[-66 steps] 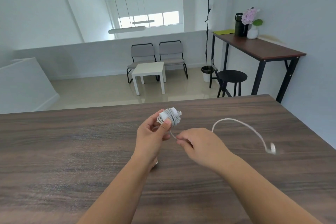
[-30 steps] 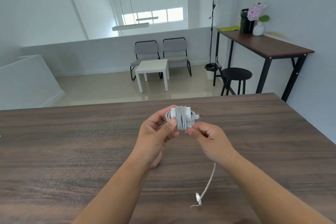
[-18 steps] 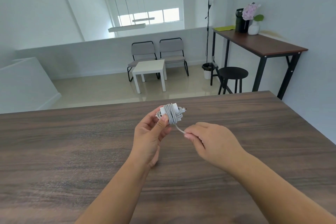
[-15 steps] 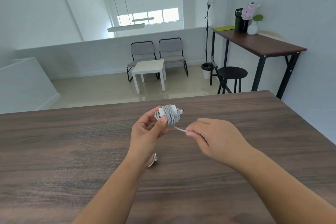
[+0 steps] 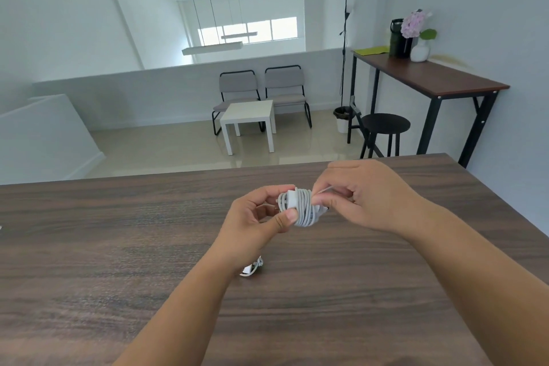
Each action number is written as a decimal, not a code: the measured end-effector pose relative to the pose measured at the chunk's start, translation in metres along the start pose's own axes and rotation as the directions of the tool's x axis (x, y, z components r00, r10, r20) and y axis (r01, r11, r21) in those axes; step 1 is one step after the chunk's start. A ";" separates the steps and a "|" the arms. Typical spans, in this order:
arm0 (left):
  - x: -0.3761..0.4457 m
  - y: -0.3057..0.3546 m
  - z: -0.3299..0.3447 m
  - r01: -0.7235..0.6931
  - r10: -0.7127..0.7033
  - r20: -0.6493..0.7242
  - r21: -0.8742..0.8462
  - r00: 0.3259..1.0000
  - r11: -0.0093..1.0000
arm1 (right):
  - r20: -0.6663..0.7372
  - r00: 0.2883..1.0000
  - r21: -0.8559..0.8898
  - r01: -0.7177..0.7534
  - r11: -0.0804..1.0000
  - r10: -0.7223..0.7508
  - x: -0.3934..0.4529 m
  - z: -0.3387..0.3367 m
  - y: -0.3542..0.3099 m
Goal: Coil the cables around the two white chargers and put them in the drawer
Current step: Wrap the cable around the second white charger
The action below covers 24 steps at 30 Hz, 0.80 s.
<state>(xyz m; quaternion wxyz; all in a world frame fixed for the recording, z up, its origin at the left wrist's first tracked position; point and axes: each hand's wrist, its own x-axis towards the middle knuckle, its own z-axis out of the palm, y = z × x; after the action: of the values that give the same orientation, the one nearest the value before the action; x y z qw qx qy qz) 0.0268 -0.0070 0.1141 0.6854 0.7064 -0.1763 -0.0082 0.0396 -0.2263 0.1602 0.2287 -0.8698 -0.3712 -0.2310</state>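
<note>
Above the table, both hands pinched: left around cable-wrapped charger, right seemingly on cable end.

Dark wood-grain table, filling the lower view, far edge toward the tiled floor. Lying on it: a small white object, mostly hidden under the left wrist, too little showing to identify. At the left border, another white sliver.

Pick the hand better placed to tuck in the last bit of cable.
Right. The right hand already pinches the free cable end at the coil's right side, while the left hand grips the white charger and steadies the coiled cable.
</note>
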 end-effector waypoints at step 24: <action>0.000 0.010 -0.003 0.079 -0.079 0.009 -0.001 0.997 0.997 | 0.043 0.999 0.154 -0.018 0.988 0.011 0.010 -0.002 -0.002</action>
<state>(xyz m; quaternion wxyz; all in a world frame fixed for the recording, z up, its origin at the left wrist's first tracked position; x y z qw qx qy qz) 0.0256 -0.0044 0.1236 0.6842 0.7124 -0.1513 -0.0389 0.0442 -0.2205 0.1679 0.2892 -0.8568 -0.3864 -0.1815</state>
